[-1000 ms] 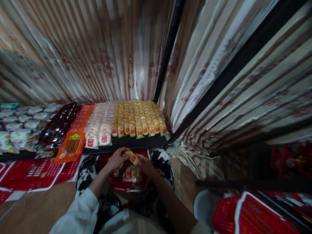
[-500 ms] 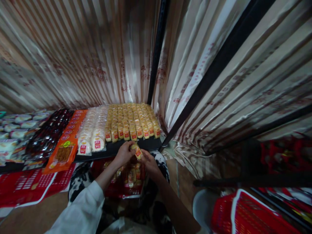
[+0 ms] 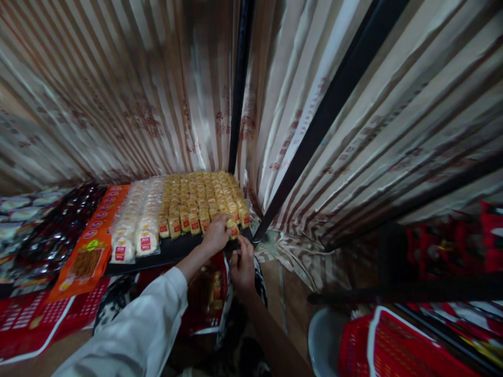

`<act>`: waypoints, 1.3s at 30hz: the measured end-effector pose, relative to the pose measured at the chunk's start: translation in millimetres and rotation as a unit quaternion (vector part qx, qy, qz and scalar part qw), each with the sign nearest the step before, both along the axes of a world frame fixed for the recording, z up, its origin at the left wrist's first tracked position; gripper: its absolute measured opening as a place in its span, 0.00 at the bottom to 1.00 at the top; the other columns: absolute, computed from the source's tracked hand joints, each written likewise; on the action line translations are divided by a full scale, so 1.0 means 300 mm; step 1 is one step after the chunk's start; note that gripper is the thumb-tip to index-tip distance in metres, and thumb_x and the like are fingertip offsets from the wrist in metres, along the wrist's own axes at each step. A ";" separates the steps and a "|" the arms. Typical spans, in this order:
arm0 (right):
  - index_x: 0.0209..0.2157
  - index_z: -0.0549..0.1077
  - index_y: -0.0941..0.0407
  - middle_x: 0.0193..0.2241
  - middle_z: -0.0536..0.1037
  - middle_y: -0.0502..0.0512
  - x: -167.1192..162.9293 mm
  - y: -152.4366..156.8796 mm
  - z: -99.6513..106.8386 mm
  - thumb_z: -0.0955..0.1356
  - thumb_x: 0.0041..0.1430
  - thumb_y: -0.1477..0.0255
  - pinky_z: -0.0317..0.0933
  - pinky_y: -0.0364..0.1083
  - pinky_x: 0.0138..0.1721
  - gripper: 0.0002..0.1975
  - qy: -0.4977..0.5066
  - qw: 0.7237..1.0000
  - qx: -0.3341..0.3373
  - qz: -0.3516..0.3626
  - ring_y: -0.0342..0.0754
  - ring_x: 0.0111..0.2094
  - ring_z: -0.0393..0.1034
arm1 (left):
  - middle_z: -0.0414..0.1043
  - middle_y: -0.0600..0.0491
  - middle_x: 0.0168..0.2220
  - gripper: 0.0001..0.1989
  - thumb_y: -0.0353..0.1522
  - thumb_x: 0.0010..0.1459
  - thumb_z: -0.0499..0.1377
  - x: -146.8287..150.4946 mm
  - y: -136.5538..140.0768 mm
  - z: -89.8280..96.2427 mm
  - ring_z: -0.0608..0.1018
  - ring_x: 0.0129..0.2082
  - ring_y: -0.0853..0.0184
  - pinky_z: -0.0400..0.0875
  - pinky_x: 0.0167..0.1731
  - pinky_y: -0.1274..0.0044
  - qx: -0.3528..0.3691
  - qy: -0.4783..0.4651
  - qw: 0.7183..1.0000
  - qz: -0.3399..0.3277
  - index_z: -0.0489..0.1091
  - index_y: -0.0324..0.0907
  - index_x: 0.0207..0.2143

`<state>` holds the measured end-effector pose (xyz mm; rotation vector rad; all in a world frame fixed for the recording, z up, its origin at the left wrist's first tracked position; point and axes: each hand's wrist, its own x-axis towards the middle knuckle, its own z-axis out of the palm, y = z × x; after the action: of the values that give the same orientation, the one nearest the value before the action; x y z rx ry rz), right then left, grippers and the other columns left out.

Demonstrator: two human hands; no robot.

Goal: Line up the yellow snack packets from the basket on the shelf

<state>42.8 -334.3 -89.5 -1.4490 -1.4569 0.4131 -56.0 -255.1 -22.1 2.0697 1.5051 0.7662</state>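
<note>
My left hand (image 3: pixel 217 234) is closed on a small yellow snack packet (image 3: pixel 232 230) with a red label, at the front right end of the rows. My right hand (image 3: pixel 242 264) is just below it, thumb and fingers apart, fingertips close to the packet's lower edge; whether they touch it I cannot tell. Rows of similar yellow packets (image 3: pixel 196 201) stand upright on the black shelf (image 3: pixel 173 250). To their left lie two rows of clear packets with white round pieces (image 3: pixel 145 233).
An orange snack bag (image 3: pixel 88 254) and dark shiny packets (image 3: pixel 58 235) lie further left. Below my hands stands a red crate (image 3: pixel 202 323) holding yellow packets. Black poles (image 3: pixel 310 133) cross before a striped curtain (image 3: pixel 173 99). Red baskets (image 3: pixel 404 345) and a grey bucket (image 3: pixel 324 335) are at lower right.
My left hand has carried the yellow packet forward and right, up to the front of the rows. My right hand has come off it and is lower. The view has shifted slightly right.
</note>
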 end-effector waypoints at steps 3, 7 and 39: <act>0.55 0.59 0.59 0.53 0.60 0.64 0.012 0.024 -0.010 0.55 0.58 0.74 0.55 0.56 0.54 0.23 -0.015 1.000 0.000 -0.002 0.51 0.56 0.55 | 0.67 0.48 0.42 0.16 0.25 0.53 0.53 0.032 0.029 0.001 0.71 0.41 0.66 0.66 0.44 0.74 0.003 0.035 0.999 -0.011 0.64 0.38 0.45; 0.56 0.59 0.58 0.53 0.61 0.62 0.028 0.061 -0.017 0.55 0.58 0.76 0.54 0.55 0.56 0.23 -0.036 0.999 0.006 -0.005 0.50 0.57 0.54 | 0.66 0.48 0.44 0.15 0.25 0.54 0.52 0.062 0.051 -0.002 0.71 0.43 0.65 0.65 0.45 0.76 0.004 0.061 0.998 -0.013 0.64 0.40 0.45; 0.59 0.56 0.57 0.53 0.59 0.63 0.025 0.154 -0.085 0.56 0.51 0.83 0.57 0.56 0.53 0.31 -0.130 0.991 0.031 -0.010 0.52 0.55 0.54 | 0.54 0.42 0.56 0.29 0.20 0.51 0.47 0.014 -0.033 -0.156 0.64 0.55 0.60 0.66 0.51 0.69 0.080 0.074 0.993 0.044 0.53 0.39 0.57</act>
<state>50.2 -288.1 -115.0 -1.5078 -1.6449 0.1672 -51.9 -265.0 -69.0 2.2323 1.6743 0.8063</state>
